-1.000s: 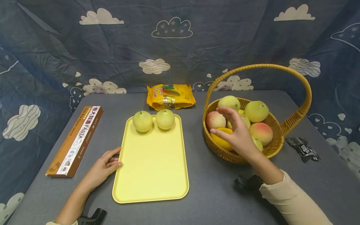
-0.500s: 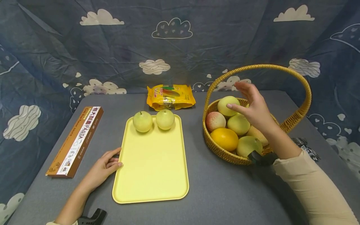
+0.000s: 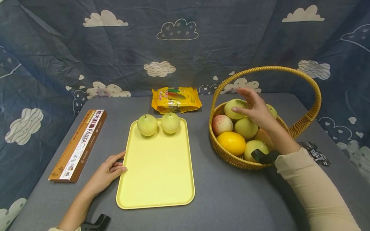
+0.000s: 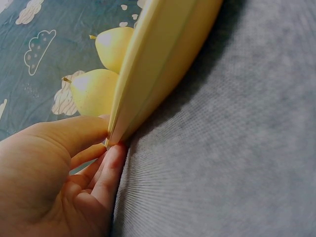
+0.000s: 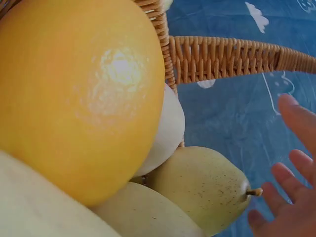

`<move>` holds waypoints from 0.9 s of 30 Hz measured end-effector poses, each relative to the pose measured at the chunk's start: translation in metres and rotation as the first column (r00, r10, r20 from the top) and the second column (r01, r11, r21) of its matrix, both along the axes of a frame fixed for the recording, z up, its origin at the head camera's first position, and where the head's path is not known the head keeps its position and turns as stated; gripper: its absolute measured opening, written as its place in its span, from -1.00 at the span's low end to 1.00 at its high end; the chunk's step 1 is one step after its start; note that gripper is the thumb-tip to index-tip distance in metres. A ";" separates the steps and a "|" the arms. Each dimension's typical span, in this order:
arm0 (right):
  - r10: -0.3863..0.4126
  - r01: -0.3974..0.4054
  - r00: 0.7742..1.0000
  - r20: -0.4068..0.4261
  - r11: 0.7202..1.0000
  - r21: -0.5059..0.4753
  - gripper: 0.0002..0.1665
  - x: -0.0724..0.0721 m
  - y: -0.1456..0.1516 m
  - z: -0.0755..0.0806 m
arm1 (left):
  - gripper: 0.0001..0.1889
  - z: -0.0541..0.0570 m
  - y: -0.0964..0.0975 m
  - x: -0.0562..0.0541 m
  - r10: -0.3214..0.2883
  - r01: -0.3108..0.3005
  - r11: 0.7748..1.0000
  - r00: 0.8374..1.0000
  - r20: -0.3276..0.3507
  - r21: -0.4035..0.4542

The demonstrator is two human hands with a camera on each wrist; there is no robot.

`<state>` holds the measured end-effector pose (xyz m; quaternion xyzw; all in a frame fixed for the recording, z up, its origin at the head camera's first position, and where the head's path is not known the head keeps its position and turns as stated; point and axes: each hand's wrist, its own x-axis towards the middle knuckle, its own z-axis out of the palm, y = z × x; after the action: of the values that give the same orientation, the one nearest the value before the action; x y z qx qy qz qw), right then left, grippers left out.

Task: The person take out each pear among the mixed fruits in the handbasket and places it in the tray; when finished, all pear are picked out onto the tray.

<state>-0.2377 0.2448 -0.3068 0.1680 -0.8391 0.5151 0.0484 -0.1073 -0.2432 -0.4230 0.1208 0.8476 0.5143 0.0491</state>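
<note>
My left hand pinches the left rim of a pale yellow tray, thumb on top and fingers below, as the left wrist view shows. Two yellow-green pears stand at the tray's far end. My right hand is over the fruit basket, thumb and fingers spread, holding nothing. Its thumb is close to a pale green fruit at the back left. In the right wrist view the fingers lie just right of a stemmed pear. The hand and forearm hide part of the fruit.
The basket also holds a red-speckled peach, a shiny yellow fruit and several others, beneath a tall arched handle. A yellow packet lies behind the tray, a pasta box left, a black wrapper right.
My right hand has moved from over the basket's front left toward its back, uncovering the front fruit, then slightly left and down. The left hand and tray have stayed put.
</note>
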 end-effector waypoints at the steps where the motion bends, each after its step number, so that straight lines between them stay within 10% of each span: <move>1: -0.004 0.004 1.000 0.029 1.000 -0.012 -0.18 -0.001 0.001 -0.002 | -0.39 0.000 0.000 0.000 0.000 0.000 1.000 1.000 0.001 0.000; 27: -0.007 -0.016 0.990 0.143 0.987 0.158 -0.28 -0.014 0.010 -0.024 | -0.38 0.000 -0.001 -0.002 0.012 -0.011 1.000 1.000 0.022 -0.013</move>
<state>-0.2521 0.2547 -0.3310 0.1361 -0.8783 0.4576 -0.0265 -0.1089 -0.2438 -0.4234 0.1098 0.8510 0.5104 0.0564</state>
